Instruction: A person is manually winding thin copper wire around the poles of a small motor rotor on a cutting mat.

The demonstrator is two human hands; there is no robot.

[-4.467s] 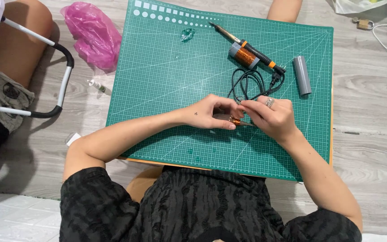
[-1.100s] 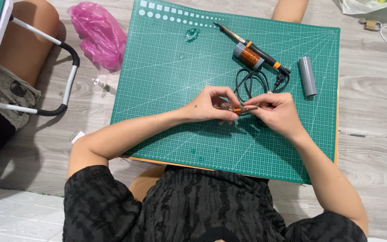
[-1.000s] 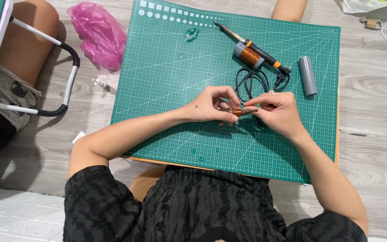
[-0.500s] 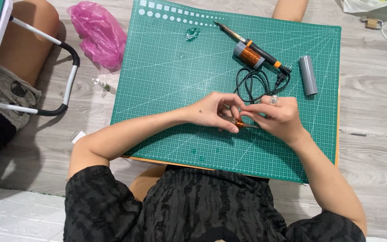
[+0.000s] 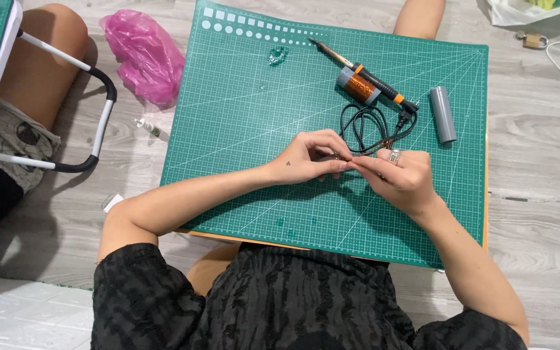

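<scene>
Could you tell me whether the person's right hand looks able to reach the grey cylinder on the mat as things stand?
Probably yes: the grey cylinder lies beyond the right hand, with bare mat between.

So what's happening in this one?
A person's left hand and right hand meet fingertip to fingertip over a green cutting mat, pinching something too small to identify. Beyond them lie a soldering iron with its black cord, a copper wire spool and a grey cylinder.

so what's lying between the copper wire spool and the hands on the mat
In the head view, the coiled black cord of the soldering iron lies on the green mat between the copper wire spool and the hands.
</scene>
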